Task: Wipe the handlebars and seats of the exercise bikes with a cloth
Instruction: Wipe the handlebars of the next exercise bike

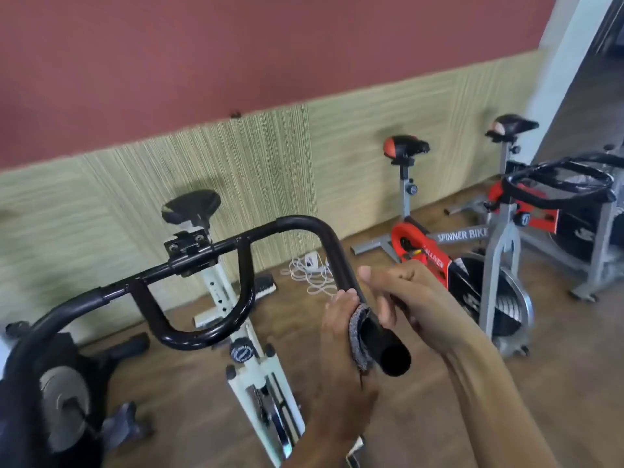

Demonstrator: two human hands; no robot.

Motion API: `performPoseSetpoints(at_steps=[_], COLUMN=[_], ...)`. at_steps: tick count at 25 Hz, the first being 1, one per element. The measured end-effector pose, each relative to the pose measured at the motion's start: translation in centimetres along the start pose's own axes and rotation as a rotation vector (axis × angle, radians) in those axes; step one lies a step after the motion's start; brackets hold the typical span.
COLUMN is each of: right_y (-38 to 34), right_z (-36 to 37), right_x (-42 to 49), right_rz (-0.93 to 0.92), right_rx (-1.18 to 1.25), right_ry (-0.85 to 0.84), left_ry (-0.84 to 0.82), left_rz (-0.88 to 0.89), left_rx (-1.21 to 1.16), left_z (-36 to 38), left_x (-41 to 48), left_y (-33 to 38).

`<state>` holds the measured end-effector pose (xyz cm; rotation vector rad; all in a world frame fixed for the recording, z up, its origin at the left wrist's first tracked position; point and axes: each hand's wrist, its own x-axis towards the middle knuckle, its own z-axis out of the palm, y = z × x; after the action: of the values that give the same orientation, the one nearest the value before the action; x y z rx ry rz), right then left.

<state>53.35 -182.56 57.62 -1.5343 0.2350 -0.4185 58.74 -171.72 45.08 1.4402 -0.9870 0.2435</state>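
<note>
The black handlebar [297,225] of a white exercise bike [266,376] runs across the near view, and its right grip end points toward me. My left hand [339,352] holds a grey cloth [358,336] wrapped against the left side of that grip. My right hand [417,298] grips the same bar end from the right, thumb lying over the top. The bike's black seat [190,206] stands behind the bar, near the wall.
Two red and grey spinner bikes stand at the right, with seats [405,148] [511,125] and a looped black handlebar [557,184]. A white cable [314,273] lies on the wooden floor by the wall. A black machine [64,383] is at the lower left.
</note>
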Motion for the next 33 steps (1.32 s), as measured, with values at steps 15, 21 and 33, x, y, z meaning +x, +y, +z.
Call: performPoseSetpoints(at_steps=[15,21,33], right_y=[-6.0,-1.2,-0.1], right_z=[11.8,20.9,28.5], right_x=[3.9,6.3,9.4], right_rz=[0.369,0.392,0.394], right_rx=[-0.457,0.583,0.99], right_ry=[-0.292,-0.069,-0.121], left_ry=[0.357,0.756,0.737], left_rz=[-1.173,-1.205,-1.167], left_rx=[-0.904,-1.117,-0.786], left_z=[-15.9,-22.4,-27.9], left_x=[10.5,13.3,14.0], left_y=[6.5,6.0,3.0])
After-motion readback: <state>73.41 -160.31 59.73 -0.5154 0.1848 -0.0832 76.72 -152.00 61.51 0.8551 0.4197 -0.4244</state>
